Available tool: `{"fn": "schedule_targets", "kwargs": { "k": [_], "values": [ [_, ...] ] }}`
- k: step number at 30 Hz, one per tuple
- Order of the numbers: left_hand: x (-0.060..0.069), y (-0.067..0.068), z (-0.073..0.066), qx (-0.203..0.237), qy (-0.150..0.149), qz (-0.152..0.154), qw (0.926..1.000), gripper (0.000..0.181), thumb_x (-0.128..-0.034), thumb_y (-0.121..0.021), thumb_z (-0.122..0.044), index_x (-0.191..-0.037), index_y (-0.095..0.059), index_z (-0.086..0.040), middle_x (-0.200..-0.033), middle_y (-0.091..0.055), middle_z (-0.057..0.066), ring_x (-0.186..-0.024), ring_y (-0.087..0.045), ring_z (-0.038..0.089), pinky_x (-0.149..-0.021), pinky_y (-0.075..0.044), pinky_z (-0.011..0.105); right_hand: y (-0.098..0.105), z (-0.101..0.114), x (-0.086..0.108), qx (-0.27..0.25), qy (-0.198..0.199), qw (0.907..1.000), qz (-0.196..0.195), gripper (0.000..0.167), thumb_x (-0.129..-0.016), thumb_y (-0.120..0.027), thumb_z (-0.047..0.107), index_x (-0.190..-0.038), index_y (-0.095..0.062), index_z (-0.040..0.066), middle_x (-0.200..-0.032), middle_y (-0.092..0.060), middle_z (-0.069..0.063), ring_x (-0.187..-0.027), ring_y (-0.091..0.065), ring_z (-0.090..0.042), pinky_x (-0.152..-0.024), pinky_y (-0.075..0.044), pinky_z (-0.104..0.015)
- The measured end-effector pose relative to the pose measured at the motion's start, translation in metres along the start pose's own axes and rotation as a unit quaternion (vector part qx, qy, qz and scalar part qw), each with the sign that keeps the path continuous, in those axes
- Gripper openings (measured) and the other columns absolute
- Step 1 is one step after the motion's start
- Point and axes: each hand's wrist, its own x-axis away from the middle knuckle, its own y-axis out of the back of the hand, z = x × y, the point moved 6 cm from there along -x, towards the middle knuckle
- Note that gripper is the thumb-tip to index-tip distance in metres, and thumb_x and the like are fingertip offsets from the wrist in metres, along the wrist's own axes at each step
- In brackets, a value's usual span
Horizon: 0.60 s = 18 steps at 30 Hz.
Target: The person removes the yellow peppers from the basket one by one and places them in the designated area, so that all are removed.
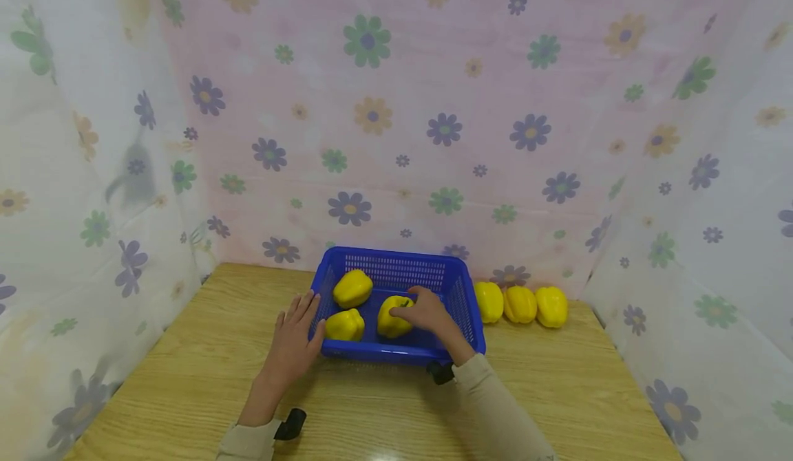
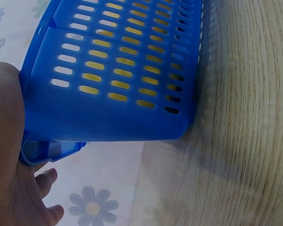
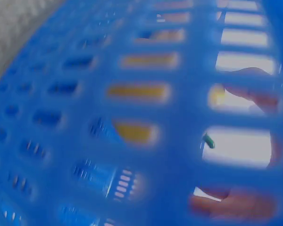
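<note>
The pepper is in the basket, pinched by the right hand, while the left hand rests straight-fingered on the basket's edge, but maybe-slippery skin and a loose pinch could make it drop and bump the two peppers nearby.

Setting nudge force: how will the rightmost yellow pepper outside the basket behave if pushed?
The rightmost yellow pepper would probably roll unevenly, given its rounded, lobed sides. Its shiny skin may be slippery. Pushed leftward, it would likely bump the neighbouring pepper close beside it.
</note>
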Motion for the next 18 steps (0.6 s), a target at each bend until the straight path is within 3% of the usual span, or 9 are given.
{"fn": "schedule_targets", "kwargs": {
  "k": [6, 10, 15, 18],
  "values": [
    [0.0, 0.001, -0.002, -0.005, -0.001, -0.001, 1.0, 0.058, -0.1068, -0.05, -0.025, -0.156, -0.036, 0.001, -0.165, -0.029, 0.019, -0.153, -0.022, 0.045, -0.117, -0.015, 0.073, -0.004, 0.001, -0.003, -0.001, 0.039, 0.9987, 0.031, 0.076, -0.094, -0.068, 0.043, -0.145, -0.048, -0.01, -0.142, -0.055, -0.029, -0.128, -0.056, -0.044, -0.104, -0.049, -0.057],
    [0.001, 0.002, -0.002, -0.003, -0.001, -0.001, 1.0, 0.058, -0.1067, -0.05, -0.025, -0.156, -0.036, 0.001, -0.165, -0.029, 0.019, -0.152, -0.022, 0.046, -0.117, -0.015, 0.073, -0.015, 0.001, -0.006, -0.026, 0.069, 0.9926, 0.097, 0.076, -0.101, -0.058, 0.039, -0.152, -0.035, -0.012, -0.154, -0.042, -0.031, -0.141, -0.043, -0.046, -0.113, -0.039, -0.058],
    [0.001, 0.002, -0.003, -0.006, 0.0, 0.0, 1.0, 0.058, -0.1067, -0.05, -0.025, -0.156, -0.035, 0.002, -0.165, -0.029, 0.02, -0.152, -0.021, 0.046, -0.117, -0.015, 0.073, -0.024, 0.002, -0.003, -0.075, 0.075, 0.9778, 0.181, 0.079, -0.097, -0.057, 0.028, -0.157, -0.022, -0.011, -0.163, -0.026, -0.029, -0.149, -0.031, -0.044, -0.119, -0.03, -0.059],
    [0.001, 0.002, -0.003, -0.007, -0.001, 0.0, 1.0, 0.058, -0.1066, -0.05, -0.025, -0.156, -0.035, 0.002, -0.165, -0.029, 0.02, -0.152, -0.021, 0.046, -0.117, -0.015, 0.073, -0.026, 0.004, -0.001, -0.069, 0.091, 0.9713, 0.209, 0.084, -0.092, -0.06, 0.022, -0.158, -0.019, -0.01, -0.164, -0.023, -0.029, -0.151, -0.027, -0.044, -0.12, -0.027, -0.059]
  ]
}}
